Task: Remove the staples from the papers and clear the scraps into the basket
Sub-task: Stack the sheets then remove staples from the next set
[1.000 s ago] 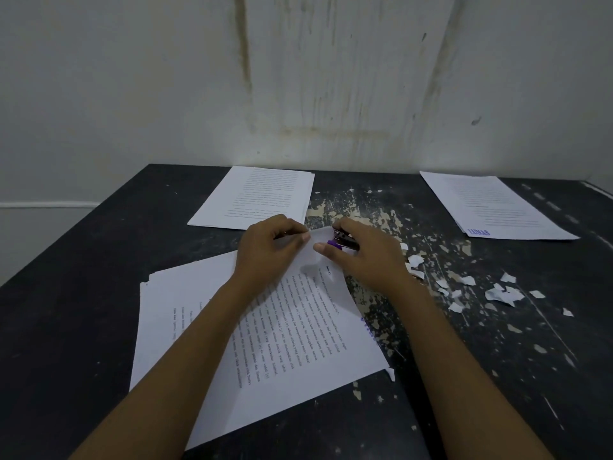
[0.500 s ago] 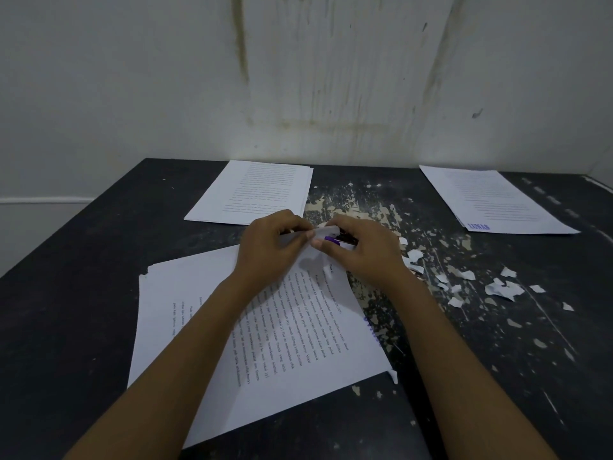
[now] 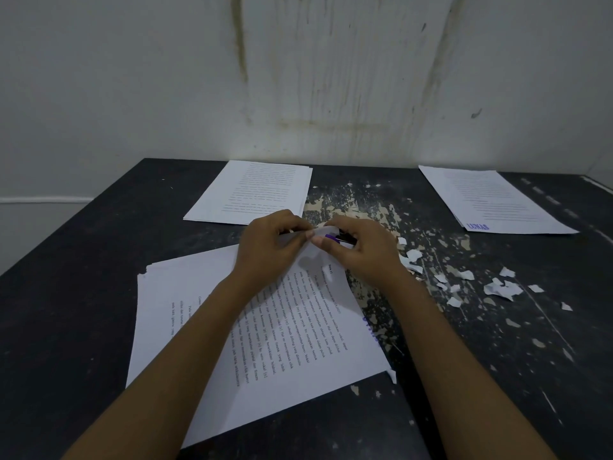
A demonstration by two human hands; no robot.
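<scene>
So we had the papers [image 3: 298,343] lying skewed on the near part of the table [image 3: 83,293], top corner lifted. Our left hand [image 3: 268,247] pinched that corner between thumb and fingers. Our right hand [image 3: 361,250] was curled round the remover [image 3: 341,239], purple and black, right at the same corner. Scraps [image 3: 497,288] lay scattered off to the right. Two more stacks, one far left [image 3: 255,194] and one far right [image 3: 491,200], sat by the wall.

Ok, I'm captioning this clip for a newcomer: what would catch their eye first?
The left hand pinches the raised corner of the near paper stack while the right hand holds a purple-and-black tool against it, mid-table. White torn scraps litter the dark, chipped table to the right of the hands.
</scene>
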